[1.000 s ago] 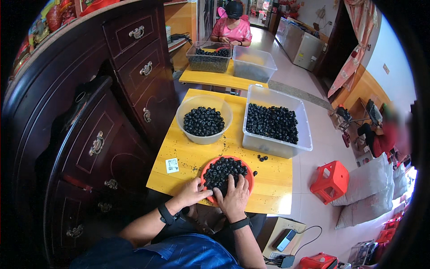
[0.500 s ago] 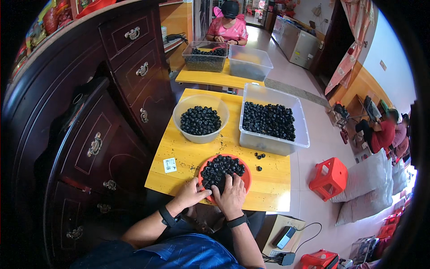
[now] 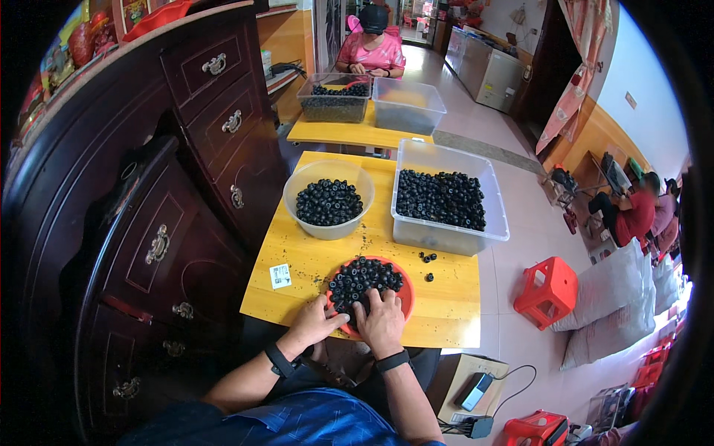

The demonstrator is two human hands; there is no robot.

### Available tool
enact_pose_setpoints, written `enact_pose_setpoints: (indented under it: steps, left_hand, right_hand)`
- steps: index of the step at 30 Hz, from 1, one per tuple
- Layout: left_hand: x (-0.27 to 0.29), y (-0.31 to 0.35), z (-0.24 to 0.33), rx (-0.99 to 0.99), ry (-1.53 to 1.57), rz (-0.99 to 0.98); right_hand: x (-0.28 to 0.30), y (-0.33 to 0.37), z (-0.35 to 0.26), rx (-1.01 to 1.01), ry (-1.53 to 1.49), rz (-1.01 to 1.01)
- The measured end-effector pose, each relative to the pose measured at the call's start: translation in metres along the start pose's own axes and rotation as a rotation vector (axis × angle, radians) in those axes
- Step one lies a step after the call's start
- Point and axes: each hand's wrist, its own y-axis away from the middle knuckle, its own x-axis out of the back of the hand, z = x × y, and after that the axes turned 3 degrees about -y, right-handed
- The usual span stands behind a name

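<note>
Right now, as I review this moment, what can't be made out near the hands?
All in the head view:
- Red bowl's floor: mostly covered by black pieces.
- Whether the right hand pinches a piece: its own fingers hide it.
- White label's print: too small.
- Blue shirt: cut off by the lower edge.

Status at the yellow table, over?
Left hand at red bowl. Right hand partly among its black ring-shaped pieces. Loose pieces beside bowl, blocking neither hand.

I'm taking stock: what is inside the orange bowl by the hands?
The orange bowl holds a heap of small black pieces, some showing round holes. The right hand reaches in among them. What lies under the top pieces and that hand is covered.
</note>
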Motion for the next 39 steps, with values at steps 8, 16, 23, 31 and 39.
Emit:
enact_pose_setpoints:
  steps: [8, 16, 23, 31, 39]
  left_hand:
    - [0.007, 0.006, 0.014, -0.010, -0.080, -0.019]
    - [0.001, 0.002, -0.002, -0.044, -0.067, -0.016]
    - [-0.004, -0.004, -0.014, -0.054, 0.004, -0.013]
    - [-0.009, -0.007, -0.029, -0.071, 0.101, -0.027]
    - [0.001, 0.002, -0.005, -0.061, -0.052, -0.021]
  right_hand:
    - [-0.006, 0.000, 0.004, -0.043, -0.061, 0.049]
    - [-0.010, -0.003, 0.009, -0.025, -0.047, 0.086]
    - [-0.012, -0.003, 0.007, -0.013, -0.027, 0.116]
    - [-0.011, -0.007, 0.008, -0.053, -0.029, 0.034]
    - [-0.009, -0.009, 0.010, -0.058, -0.103, 0.073]
